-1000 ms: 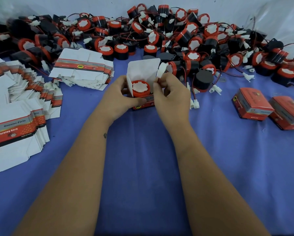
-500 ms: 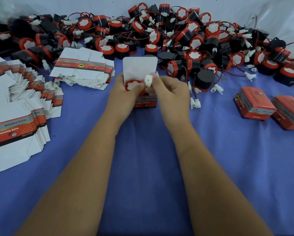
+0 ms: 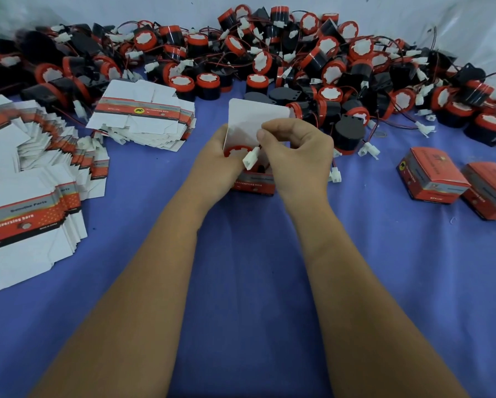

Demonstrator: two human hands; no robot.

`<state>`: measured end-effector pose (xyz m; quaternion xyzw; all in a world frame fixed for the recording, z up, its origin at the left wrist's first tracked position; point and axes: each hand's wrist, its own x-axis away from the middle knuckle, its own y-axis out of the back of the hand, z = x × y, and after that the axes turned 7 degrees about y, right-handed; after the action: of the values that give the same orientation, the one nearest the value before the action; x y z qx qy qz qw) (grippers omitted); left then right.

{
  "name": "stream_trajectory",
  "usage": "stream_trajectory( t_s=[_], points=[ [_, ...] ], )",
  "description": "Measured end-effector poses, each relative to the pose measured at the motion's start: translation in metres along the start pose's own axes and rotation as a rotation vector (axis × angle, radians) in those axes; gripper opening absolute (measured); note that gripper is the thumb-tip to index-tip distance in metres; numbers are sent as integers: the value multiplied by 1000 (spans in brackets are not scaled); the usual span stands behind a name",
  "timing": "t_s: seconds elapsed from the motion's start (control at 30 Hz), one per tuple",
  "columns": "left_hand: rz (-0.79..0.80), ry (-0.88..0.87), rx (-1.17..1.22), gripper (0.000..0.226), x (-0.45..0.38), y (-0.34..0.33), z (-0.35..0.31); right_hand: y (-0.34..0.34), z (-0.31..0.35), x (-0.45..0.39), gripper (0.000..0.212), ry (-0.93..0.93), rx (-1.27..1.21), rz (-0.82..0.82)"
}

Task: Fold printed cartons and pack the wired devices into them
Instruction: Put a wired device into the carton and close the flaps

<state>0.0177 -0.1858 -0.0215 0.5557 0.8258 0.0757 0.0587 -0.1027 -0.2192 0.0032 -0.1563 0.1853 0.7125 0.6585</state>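
Observation:
An open printed carton [image 3: 254, 183] stands on the blue cloth at the centre, its white lid flap [image 3: 252, 117] upright. A red-rimmed black device [image 3: 235, 150] sits inside it. My left hand [image 3: 215, 165] grips the carton's left side. My right hand [image 3: 295, 153] pinches the device's wire just above its white connector [image 3: 251, 158], which hangs over the carton's opening.
A large heap of black-and-red wired devices [image 3: 312, 61] fills the back of the table. Stacks of flat cartons lie at the left [image 3: 26, 179] and back left [image 3: 143, 116]. Two closed red cartons [image 3: 433, 176] sit at the right.
The device has sunk deeper into the carton. My right hand brought the white connector from beside the lid flap down over the carton's opening.

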Motion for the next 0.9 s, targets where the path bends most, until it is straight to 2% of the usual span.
stream_trajectory(
  t_s=[0.27,0.4,0.53,0.63,0.77,0.9],
  points=[
    [71,6,-28,30,5,2,-5,1,-8,-4,21,-41,-3,-112],
    [44,-9,-24,26,6,0,-6,3,-8,-4,26,31,119,-65],
    [-31,-14,-5,31,5,-1,-4,5,-10,-1,20,119,355,64],
    [-79,-1,10,34,3,-2,-3,5,-12,0,31,227,473,161],
    [-151,17,34,40,3,-4,-3,6,-16,-3,29,341,597,164],
    [-192,10,33,37,2,-5,-1,7,-19,-5,20,349,573,176]
  ],
)
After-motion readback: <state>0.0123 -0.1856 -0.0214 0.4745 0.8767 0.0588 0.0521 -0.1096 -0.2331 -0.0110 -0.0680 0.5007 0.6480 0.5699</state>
